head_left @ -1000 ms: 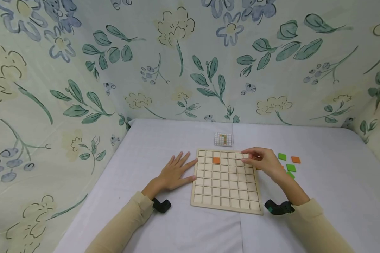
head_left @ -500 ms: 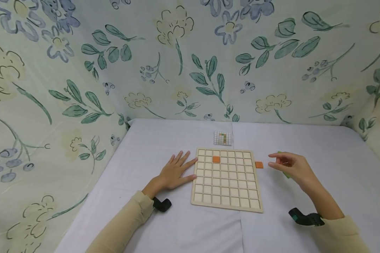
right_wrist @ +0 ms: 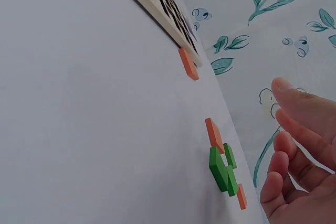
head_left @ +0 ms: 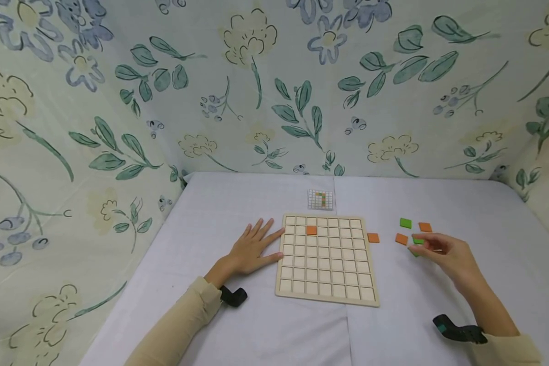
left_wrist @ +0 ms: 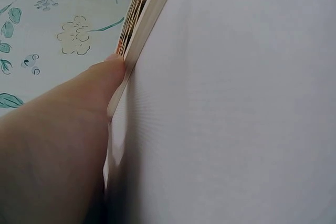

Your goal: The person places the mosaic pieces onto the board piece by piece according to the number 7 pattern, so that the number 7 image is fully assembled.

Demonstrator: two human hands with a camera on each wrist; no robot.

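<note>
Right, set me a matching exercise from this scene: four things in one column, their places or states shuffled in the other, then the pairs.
Things:
1. left hand
2. right hand
3. orange tile in the board
4. small pattern card

Places or states:
A. lies on the cloth beyond the far edge of the wooden grid board
B. over the loose green tiles, right of the board
C. sits in a cell of the board's second row from the far edge
D. flat on the cloth, fingers against the board's left edge

Pairs: 1-D, 2-B, 3-C, 4-A
</note>
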